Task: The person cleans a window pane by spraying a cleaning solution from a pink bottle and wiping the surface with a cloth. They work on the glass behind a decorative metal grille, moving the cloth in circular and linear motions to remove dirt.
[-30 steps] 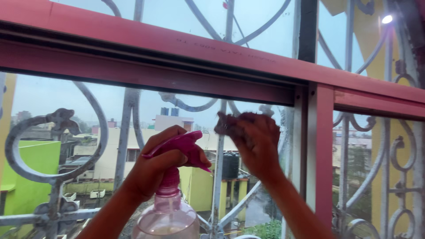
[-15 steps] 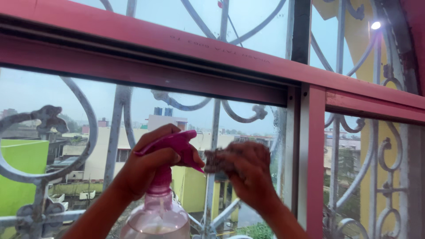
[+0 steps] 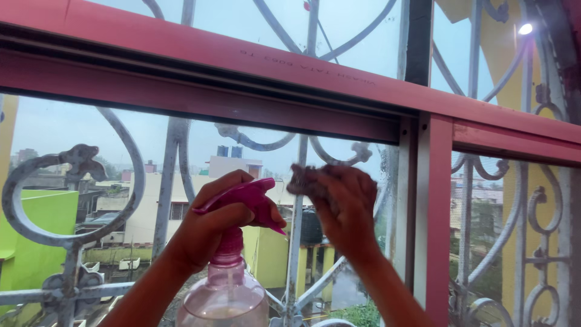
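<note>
So the left hand (image 3: 209, 233) was wrapped around the neck and pink trigger head of a clear spray bottle (image 3: 229, 284), fingers closed over the top, bottle upright and low in the middle of the view with its nozzle pointing right toward the other hand. The right hand (image 3: 348, 209) was pressed flat-ish against the window glass (image 3: 266, 148) with a crumpled grey cloth (image 3: 305, 178) bunched under the fingers, gripped tight, just left of the red window frame (image 3: 439, 212). It looked blurry, so I couldn't make out the cloth's exact shape. Outside the pane there was a grey curly metal grille (image 3: 72, 200) and some buildings.
</note>
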